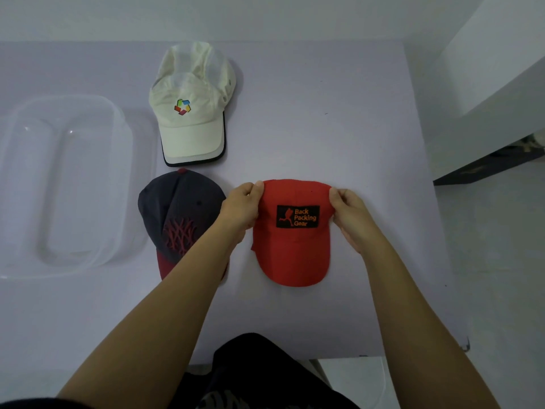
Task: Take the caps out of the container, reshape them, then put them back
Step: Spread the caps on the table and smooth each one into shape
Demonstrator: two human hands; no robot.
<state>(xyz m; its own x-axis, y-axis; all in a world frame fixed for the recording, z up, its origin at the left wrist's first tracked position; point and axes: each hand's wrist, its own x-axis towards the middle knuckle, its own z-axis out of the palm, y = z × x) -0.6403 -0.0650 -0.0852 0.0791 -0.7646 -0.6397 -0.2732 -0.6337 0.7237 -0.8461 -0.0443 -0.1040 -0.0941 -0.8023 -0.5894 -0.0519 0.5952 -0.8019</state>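
Observation:
A red cap (pixel 292 249) with a black "Back Packing Gear" patch lies on the table, brim toward me. My left hand (pixel 240 208) pinches its crown on the left side and my right hand (pixel 351 214) pinches it on the right. A dark grey cap (pixel 177 208) with a maroon brim and red stitching lies just left of it, partly under my left forearm. A cream cap (pixel 191 107) with a coloured logo lies farther back. The clear plastic container (pixel 17 178) stands at the left with nothing in it.
The lilac table (pixel 339 113) ends at the right near a white cabinet (pixel 486 98) and at the front near my dark clothing (pixel 265 373). A white wall runs along the far edge.

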